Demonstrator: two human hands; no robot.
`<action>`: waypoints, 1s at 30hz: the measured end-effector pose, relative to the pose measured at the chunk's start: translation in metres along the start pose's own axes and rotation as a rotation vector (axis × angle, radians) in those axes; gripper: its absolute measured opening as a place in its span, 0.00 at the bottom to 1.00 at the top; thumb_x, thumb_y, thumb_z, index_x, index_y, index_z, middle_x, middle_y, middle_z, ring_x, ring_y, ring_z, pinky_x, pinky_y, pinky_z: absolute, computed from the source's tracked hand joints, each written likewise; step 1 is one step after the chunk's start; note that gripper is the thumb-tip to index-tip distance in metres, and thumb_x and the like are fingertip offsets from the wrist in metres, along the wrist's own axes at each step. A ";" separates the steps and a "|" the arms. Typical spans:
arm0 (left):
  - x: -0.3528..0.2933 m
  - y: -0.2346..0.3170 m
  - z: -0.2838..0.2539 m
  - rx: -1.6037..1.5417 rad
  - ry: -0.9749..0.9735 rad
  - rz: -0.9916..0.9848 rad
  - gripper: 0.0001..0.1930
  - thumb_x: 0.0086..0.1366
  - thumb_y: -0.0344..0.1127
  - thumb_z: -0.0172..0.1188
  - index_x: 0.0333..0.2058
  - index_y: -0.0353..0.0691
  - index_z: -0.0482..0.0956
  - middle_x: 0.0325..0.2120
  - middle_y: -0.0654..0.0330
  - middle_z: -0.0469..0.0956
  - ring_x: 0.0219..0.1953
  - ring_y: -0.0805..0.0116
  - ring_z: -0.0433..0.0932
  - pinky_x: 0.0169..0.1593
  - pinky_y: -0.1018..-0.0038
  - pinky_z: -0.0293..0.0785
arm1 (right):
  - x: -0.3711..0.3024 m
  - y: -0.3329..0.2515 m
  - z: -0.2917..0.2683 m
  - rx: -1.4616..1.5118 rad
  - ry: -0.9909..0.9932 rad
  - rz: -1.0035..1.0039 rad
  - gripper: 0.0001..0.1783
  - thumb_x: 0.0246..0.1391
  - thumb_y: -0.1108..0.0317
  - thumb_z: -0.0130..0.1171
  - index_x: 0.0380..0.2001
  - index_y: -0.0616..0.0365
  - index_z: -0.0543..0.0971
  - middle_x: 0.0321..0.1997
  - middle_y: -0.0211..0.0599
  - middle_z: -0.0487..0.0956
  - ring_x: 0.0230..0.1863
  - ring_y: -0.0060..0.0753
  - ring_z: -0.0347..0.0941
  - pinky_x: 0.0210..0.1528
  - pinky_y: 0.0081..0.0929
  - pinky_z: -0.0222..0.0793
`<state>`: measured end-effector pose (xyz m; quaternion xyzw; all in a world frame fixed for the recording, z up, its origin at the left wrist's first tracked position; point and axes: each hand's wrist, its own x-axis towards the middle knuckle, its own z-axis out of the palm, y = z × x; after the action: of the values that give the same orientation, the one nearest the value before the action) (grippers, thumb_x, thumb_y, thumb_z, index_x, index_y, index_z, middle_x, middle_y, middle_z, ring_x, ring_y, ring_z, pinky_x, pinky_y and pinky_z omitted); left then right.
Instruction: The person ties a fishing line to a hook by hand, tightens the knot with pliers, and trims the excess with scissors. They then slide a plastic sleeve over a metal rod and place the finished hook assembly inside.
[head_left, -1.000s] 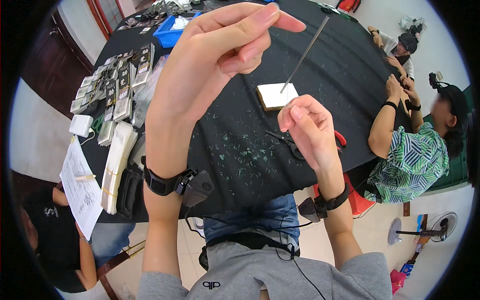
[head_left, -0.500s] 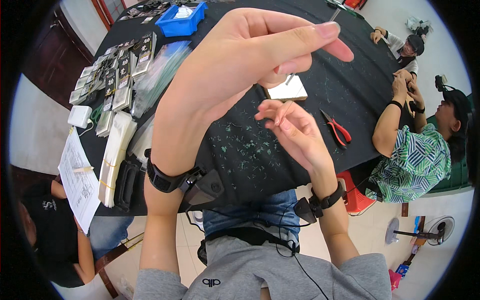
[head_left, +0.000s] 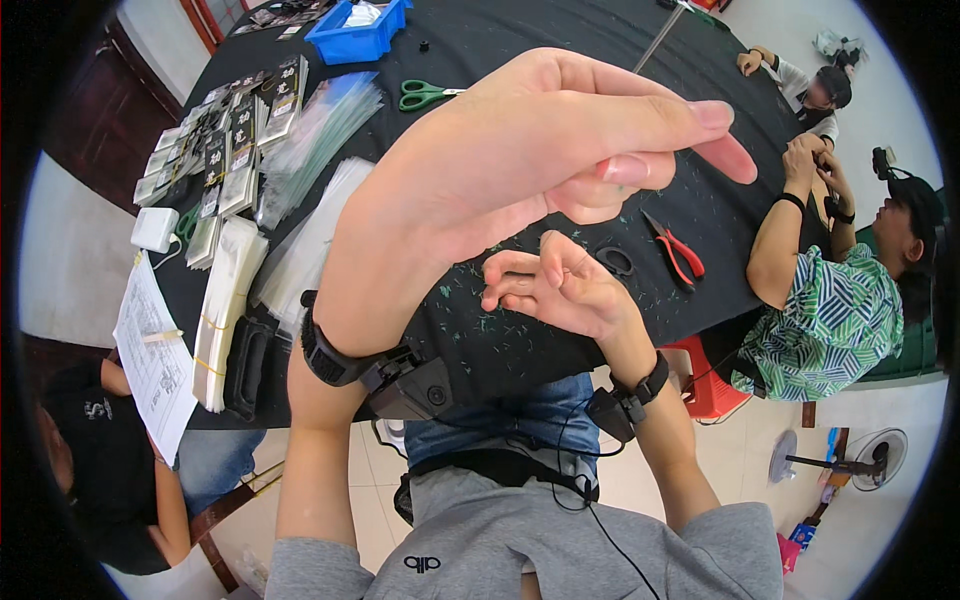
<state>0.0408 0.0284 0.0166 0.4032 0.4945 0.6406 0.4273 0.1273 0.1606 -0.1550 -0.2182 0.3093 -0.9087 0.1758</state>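
My left hand (head_left: 560, 140) is raised close to the camera, thumb and fingers closed together. A thin metal rod (head_left: 662, 40) sticks up from behind its fingers; the rest of the rod is hidden by the hand. Lower down, over the table's near part, my right hand (head_left: 575, 292) is turned partly palm up. Its fingers are loosely bent and apart, and I see nothing between them. Beside it lie a flat black ring (head_left: 615, 262) and red-handled pliers (head_left: 683, 258). Small green scraps (head_left: 450, 320) are scattered on the black cloth (head_left: 500, 365).
Green-handled scissors (head_left: 425, 95) and a blue bin (head_left: 360, 35) lie beyond my left arm. Packaged goods (head_left: 235, 150), clear plastic sleeves (head_left: 320, 140), a banded white bundle (head_left: 225, 310) and a printed sheet (head_left: 158, 350) fill the left side. Co-workers (head_left: 840, 290) sit around the table.
My left hand has shifted right and slightly down, uncovering the scissors and covering the white-topped block. My right hand has moved left and down, and the black ring now shows.
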 end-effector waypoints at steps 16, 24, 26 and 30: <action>0.000 0.000 0.001 0.037 -0.004 0.016 0.20 0.70 0.45 0.47 0.44 0.32 0.79 0.07 0.79 0.55 0.10 0.92 0.50 0.16 0.87 0.44 | -0.001 -0.008 0.006 -0.042 0.048 -0.081 0.10 0.58 0.60 0.57 0.34 0.54 0.71 0.48 0.46 0.70 0.50 0.39 0.67 0.55 0.36 0.61; -0.001 0.001 0.001 0.043 0.005 0.015 0.20 0.71 0.45 0.47 0.44 0.32 0.79 0.07 0.78 0.56 0.10 0.91 0.50 0.16 0.87 0.44 | -0.003 -0.012 0.010 -0.046 0.086 -0.098 0.08 0.58 0.64 0.56 0.33 0.57 0.72 0.45 0.45 0.71 0.48 0.38 0.68 0.53 0.35 0.64; -0.001 0.001 0.000 0.055 0.006 0.026 0.21 0.71 0.45 0.46 0.44 0.32 0.79 0.06 0.78 0.56 0.10 0.91 0.50 0.15 0.87 0.45 | -0.003 -0.012 0.010 -0.079 0.107 -0.095 0.07 0.58 0.66 0.56 0.33 0.58 0.73 0.44 0.44 0.72 0.47 0.37 0.69 0.52 0.35 0.65; 0.000 -0.003 -0.004 0.102 0.003 0.075 0.21 0.71 0.44 0.46 0.44 0.31 0.78 0.06 0.78 0.57 0.09 0.91 0.50 0.15 0.87 0.45 | -0.003 -0.012 0.011 -0.091 0.121 -0.110 0.06 0.58 0.68 0.56 0.33 0.60 0.75 0.42 0.43 0.72 0.45 0.36 0.70 0.51 0.34 0.66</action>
<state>0.0377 0.0279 0.0131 0.4418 0.5118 0.6307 0.3810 0.1333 0.1657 -0.1402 -0.1872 0.3481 -0.9135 0.0966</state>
